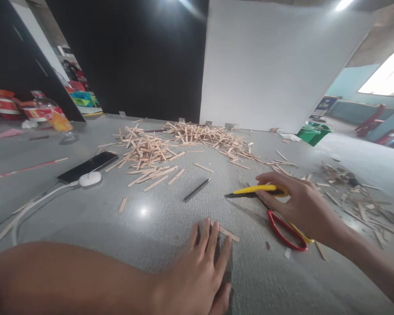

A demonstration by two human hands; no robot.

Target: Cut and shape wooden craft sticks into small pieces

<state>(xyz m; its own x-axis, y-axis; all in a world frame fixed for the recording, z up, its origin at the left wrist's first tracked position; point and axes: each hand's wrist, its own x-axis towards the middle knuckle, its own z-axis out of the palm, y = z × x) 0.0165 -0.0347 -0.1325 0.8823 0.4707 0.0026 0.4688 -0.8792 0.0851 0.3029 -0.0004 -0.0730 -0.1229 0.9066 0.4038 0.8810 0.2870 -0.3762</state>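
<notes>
Containers first: at the far left rear I see a clear plastic bottle (54, 114) with orange drink in its lower part, and beside it red-and-white tubs (5, 107) whose contents I cannot make out. A green bin (313, 132) stands on the floor at the right; its inside is hidden. The right hand (300, 206) is closed around a yellow utility knife (259, 190), which lies low and nearly flat over the grey table (144, 227), its dark tip pointing left. The knife body is slim and bright yellow. The left hand (200, 271) lies flat, palm down, fingers spread, holding nothing; its fingertips touch one end of a short wooden stick (229, 234). Red-handled scissors (284, 231) lie just beneath the right hand. A dark pen (197, 190) lies apart, left of the knife tip. Behind it are heaps of wooden sticks (151, 153), and a black phone (88, 166) with a white puck (89, 178) beside it. The bottle label is red and white; no writing is legible.
</notes>
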